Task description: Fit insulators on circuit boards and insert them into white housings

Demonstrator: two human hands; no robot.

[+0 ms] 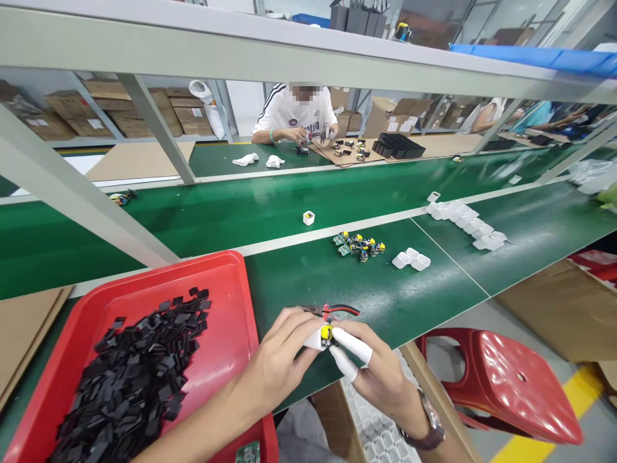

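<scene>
Over the bench's near edge, my left hand (284,350) is closed on a white cup (314,339). A small component with a yellow top (326,332) shows at the cup, pinched by my right hand (373,360), whose thumb and finger wear white finger cots. How far the component sits inside the cup is hidden by my fingers. Just beyond my hands lie pliers (341,309) with red and black handles. Farther up the bench is a cluster of yellow-topped components with green circuit boards (359,245), and beside it stand several white cups (412,258).
A red tray (231,283) of black plastic pieces (139,366) fills the left. One white cup (308,218) rides on the green belt (250,209). More white cups (465,218) line the right. A co-worker (299,116) sits opposite; a red stool (520,379) stands at right.
</scene>
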